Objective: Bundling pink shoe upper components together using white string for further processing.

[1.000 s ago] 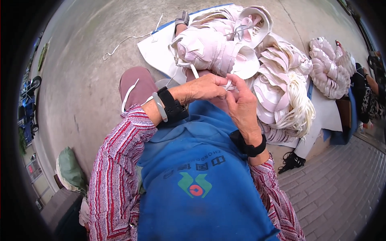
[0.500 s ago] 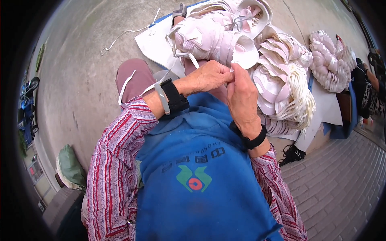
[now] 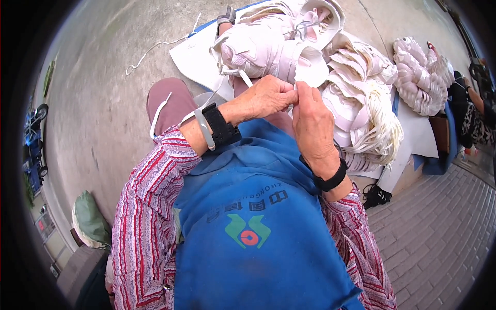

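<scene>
Both hands meet fingertip to fingertip just in front of a stack of pale pink and white shoe uppers [image 3: 253,54]. My left hand [image 3: 266,98] is closed in a pinch, its back facing up. Against it, my right hand [image 3: 313,121] pinches too, fingers bent over. Whatever sits between the fingertips is too small and covered to make out. Right behind them is the rounded white end of an upper [image 3: 311,67]. A white lace [image 3: 161,114] lies over my left knee [image 3: 169,101] and runs toward my left wrist, which carries a grey loop and a black band.
To the right lies a second pile of uppers [image 3: 356,88] with a thick bunch of cream laces [image 3: 383,132]. Farther right is another pink pile [image 3: 421,75]. White sheeting [image 3: 421,137] lies beneath. A loose lace [image 3: 150,51] trails on the concrete. A person [image 3: 478,116] is at the far right.
The hands stay pinched together in nearly the same place. My right hand has turned slightly at the wrist, and the whole view has shifted a little.
</scene>
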Demonstrator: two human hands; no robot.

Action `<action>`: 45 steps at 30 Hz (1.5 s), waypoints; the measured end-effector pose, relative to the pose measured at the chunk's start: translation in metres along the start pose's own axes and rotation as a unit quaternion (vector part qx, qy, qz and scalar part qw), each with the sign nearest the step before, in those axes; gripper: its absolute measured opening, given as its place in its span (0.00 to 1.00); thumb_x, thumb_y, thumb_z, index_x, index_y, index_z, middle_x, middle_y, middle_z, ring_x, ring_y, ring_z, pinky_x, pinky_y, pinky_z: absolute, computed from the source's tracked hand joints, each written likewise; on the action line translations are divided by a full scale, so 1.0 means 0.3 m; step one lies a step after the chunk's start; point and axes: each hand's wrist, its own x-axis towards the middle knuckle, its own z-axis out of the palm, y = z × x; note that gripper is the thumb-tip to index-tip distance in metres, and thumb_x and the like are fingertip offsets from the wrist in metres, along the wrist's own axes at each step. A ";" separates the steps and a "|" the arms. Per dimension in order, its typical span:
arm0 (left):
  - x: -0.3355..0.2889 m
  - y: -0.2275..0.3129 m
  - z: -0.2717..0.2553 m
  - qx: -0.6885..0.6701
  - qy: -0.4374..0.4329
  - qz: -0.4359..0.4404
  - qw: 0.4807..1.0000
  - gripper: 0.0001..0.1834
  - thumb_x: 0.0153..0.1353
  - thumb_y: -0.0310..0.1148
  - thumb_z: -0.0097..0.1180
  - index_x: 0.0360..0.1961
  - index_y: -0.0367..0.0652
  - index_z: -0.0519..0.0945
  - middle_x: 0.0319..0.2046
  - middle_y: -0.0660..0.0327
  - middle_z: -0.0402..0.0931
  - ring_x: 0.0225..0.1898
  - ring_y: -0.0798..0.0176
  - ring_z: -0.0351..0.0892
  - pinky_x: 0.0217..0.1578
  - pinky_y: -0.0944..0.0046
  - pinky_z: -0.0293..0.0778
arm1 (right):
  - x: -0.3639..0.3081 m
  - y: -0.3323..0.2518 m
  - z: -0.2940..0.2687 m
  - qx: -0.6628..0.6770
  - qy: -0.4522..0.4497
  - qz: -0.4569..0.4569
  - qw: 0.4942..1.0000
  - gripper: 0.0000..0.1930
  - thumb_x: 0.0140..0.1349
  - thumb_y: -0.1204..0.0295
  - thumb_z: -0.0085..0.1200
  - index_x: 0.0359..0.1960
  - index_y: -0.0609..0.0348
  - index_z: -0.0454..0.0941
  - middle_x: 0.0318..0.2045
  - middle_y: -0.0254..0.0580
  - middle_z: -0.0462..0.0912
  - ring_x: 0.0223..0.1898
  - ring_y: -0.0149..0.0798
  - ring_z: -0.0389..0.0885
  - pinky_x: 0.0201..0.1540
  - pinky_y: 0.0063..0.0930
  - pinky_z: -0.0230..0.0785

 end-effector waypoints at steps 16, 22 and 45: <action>0.024 0.010 -0.036 0.035 -0.005 0.001 0.999 0.15 0.62 0.40 0.47 0.27 0.40 0.77 0.19 0.69 0.69 0.22 0.76 0.66 0.23 0.74 0.64 | 0.049 0.072 -0.157 0.186 -0.117 0.099 0.971 0.08 0.51 0.72 0.49 0.25 0.66 0.77 0.16 0.49 0.75 0.17 0.43 0.73 0.25 0.32 0.66; 0.026 0.025 -0.046 -0.048 -0.019 -0.027 0.998 0.11 0.61 0.37 0.51 0.29 0.40 0.79 0.22 0.70 0.72 0.24 0.77 0.70 0.26 0.76 0.67 | -0.021 0.007 -0.166 0.274 -0.182 0.109 0.938 0.10 0.55 0.70 0.50 0.24 0.66 0.75 0.15 0.47 0.72 0.16 0.40 0.70 0.22 0.32 0.62; 0.013 -0.021 -0.058 -0.105 0.053 -0.022 0.993 0.08 0.55 0.24 0.50 0.37 0.36 0.69 0.25 0.62 0.76 0.27 0.72 0.74 0.30 0.73 0.70 | -0.050 -0.042 -0.168 0.369 -0.208 0.081 0.902 0.11 0.57 0.69 0.49 0.24 0.66 0.73 0.16 0.45 0.72 0.17 0.37 0.68 0.24 0.31 0.62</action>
